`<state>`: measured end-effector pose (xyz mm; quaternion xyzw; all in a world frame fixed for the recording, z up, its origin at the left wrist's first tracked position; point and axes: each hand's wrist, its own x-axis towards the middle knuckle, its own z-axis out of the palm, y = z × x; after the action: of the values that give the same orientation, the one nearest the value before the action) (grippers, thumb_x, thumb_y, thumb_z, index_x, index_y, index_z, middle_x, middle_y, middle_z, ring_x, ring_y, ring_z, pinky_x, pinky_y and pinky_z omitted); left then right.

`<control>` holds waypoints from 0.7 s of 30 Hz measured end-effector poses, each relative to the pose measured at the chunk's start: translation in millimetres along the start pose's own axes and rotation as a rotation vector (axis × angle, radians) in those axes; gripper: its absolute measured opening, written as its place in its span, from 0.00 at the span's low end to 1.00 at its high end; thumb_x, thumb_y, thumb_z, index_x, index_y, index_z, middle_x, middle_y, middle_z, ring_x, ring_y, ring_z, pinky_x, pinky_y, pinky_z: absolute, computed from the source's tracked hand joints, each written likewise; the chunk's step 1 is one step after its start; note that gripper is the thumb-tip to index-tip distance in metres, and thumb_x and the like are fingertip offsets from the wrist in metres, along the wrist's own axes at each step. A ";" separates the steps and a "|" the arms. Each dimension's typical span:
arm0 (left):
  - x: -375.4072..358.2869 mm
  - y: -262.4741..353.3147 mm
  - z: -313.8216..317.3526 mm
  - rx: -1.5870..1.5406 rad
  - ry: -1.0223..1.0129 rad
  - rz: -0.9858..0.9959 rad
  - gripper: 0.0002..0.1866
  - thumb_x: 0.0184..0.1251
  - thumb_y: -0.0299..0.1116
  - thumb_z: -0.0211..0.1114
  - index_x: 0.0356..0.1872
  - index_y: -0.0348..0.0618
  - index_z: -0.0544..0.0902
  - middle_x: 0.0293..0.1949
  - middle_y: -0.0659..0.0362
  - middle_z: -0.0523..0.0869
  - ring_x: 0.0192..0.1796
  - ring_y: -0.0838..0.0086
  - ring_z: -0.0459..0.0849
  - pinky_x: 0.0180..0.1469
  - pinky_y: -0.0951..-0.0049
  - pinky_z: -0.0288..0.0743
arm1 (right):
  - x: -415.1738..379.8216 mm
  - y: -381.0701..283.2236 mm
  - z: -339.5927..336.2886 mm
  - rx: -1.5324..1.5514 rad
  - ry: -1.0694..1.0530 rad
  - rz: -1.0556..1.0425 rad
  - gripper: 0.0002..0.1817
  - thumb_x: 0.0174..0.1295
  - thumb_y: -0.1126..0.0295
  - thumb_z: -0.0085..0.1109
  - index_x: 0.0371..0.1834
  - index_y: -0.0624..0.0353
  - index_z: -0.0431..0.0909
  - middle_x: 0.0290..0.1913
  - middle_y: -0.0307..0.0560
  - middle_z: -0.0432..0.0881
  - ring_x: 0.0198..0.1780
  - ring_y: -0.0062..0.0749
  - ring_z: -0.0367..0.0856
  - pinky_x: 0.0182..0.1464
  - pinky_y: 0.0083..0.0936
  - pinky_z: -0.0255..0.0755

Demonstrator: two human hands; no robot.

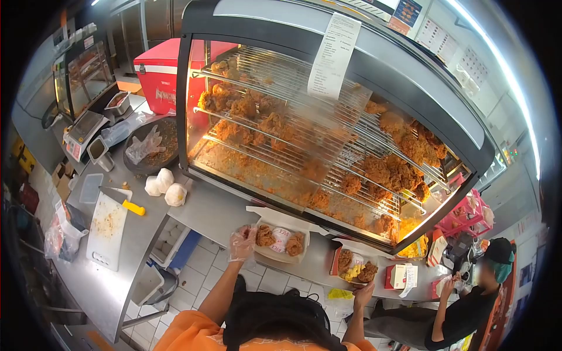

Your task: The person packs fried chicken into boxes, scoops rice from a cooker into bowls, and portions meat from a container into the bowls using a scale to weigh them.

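My left hand (pixel 243 243), in a clear plastic glove, is beside the left edge of an open white takeaway box (pixel 275 255). Its fingers look curled, and whatever is in them is hidden. Inside that box are fried chicken pieces (pixel 266 235) and a round bundle in printed white paper (pixel 281 238). My right hand (pixel 363 295) grips the front edge of a red open takeaway box (pixel 335 264). Fried chicken (pixel 367 272) and yellow pieces (pixel 353 272) lie in this second box. Both boxes rest on the steel counter below the heated display cabinet.
The lit display cabinet (pixel 304 205) holds racks of fried chicken. At left are a cutting board (pixel 108 237), a yellow-handled knife (pixel 134 207), white wrapped bundles (pixel 175 195) and a dark round tray (pixel 170 157). A closed red box (pixel 396 276) and a co-worker (pixel 468 304) are at right.
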<state>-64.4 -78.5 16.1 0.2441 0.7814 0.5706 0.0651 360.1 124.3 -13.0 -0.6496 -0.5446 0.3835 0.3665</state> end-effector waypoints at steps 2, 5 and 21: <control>0.3 2.7 0.0 -0.012 0.019 0.007 0.21 0.71 0.45 0.62 0.26 0.35 0.78 0.19 0.50 0.76 0.21 0.63 0.70 0.26 0.63 0.67 | 2.6 6.0 2.2 -0.013 0.044 -0.068 0.25 0.78 0.49 0.30 0.48 0.63 0.66 0.23 0.51 0.81 0.16 0.32 0.77 0.20 0.23 0.70; -0.2 7.3 -0.9 -0.019 0.031 0.032 0.21 0.70 0.46 0.62 0.27 0.36 0.79 0.19 0.49 0.77 0.21 0.62 0.72 0.27 0.62 0.68 | -1.4 -4.3 -1.1 -0.034 -0.003 -0.021 0.25 0.78 0.49 0.31 0.48 0.64 0.66 0.26 0.52 0.82 0.17 0.32 0.78 0.20 0.24 0.70; -0.5 7.9 -0.8 0.091 0.053 0.044 0.20 0.70 0.46 0.61 0.27 0.37 0.79 0.20 0.47 0.78 0.21 0.56 0.75 0.27 0.59 0.67 | 11.6 20.5 -2.3 -0.207 -0.007 -0.124 0.18 0.78 0.59 0.32 0.49 0.65 0.66 0.43 0.53 0.74 0.28 0.38 0.84 0.23 0.29 0.74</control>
<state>-61.8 -77.6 23.6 0.2487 0.8023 0.5422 0.0208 372.2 132.9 -31.5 -0.6477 -0.6218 0.3039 0.3186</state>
